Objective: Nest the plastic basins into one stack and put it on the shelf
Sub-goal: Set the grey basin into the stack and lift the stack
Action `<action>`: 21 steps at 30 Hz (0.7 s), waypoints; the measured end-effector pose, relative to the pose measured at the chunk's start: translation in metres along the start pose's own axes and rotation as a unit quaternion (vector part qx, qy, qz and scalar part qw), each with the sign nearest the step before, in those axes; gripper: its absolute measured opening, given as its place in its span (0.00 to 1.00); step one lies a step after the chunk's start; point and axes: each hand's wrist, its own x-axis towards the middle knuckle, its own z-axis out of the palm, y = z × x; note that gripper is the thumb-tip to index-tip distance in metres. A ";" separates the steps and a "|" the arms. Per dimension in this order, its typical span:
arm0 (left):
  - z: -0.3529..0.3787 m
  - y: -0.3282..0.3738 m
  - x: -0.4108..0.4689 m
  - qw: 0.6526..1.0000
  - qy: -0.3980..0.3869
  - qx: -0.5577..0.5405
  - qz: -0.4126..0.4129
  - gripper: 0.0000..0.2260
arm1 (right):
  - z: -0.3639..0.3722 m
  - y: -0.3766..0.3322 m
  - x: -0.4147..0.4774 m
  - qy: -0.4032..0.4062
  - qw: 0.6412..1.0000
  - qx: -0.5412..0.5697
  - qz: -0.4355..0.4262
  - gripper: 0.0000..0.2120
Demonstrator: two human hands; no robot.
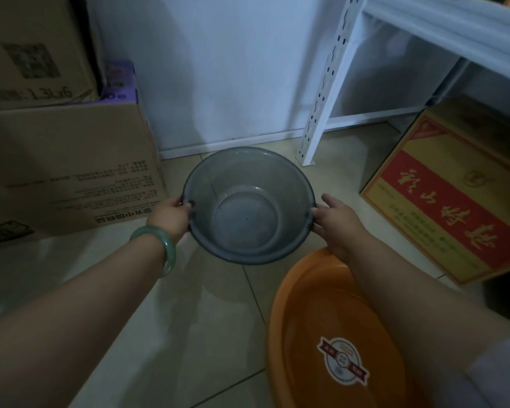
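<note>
Fingers of the left hand (pixel 171 214) pinch the rim of the grey basin (pixel 248 204) at its left edge; fingers of the right hand (pixel 337 223) lie loosely spread against the opposite edge, so both hands carry it level, mouth up, clear of the tiled floor (pixel 212 319). Below the right wrist, toward the body, the wider orange basin (pixel 312 334) sits open-side up. Judged next: grey basin goes down and right into it, right hand nearer.
</note>
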 end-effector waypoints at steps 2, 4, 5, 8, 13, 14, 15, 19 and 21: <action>-0.004 0.009 -0.007 1.000 0.015 -0.013 0.022 0.16 | -0.003 0.000 -0.009 -0.008 0.999 0.030 -0.023 0.31; -0.005 0.018 -0.017 0.998 0.024 -0.026 0.044 0.16 | -0.005 -0.004 -0.021 -0.012 0.997 0.055 -0.050 0.31; -0.005 0.023 -0.024 0.998 0.025 -0.033 0.056 0.16 | -0.007 -0.006 -0.027 -0.013 0.996 0.064 -0.064 0.30; -0.001 0.036 -0.048 0.994 0.030 -0.052 0.094 0.16 | -0.016 -0.013 -0.044 -0.005 0.991 0.087 -0.100 0.29; 0.009 0.060 -0.091 0.986 0.026 -0.073 0.148 0.14 | -0.049 -0.024 -0.079 0.030 0.982 0.114 -0.145 0.28; 0.011 0.064 -0.101 0.985 0.018 -0.072 0.158 0.13 | -0.058 -0.025 -0.087 0.043 0.981 0.112 -0.151 0.28; 0.015 0.068 -0.111 0.983 0.007 -0.071 0.171 0.12 | -0.068 -0.025 -0.095 0.059 0.980 0.108 -0.157 0.28; 0.032 0.073 -0.155 0.978 -0.036 -0.038 0.201 0.11 | -0.107 -0.018 -0.125 0.153 0.973 0.075 -0.156 0.28; 0.041 0.070 -0.178 0.976 -0.058 -0.028 0.209 0.11 | -0.124 -0.009 -0.138 0.190 0.970 0.056 -0.138 0.27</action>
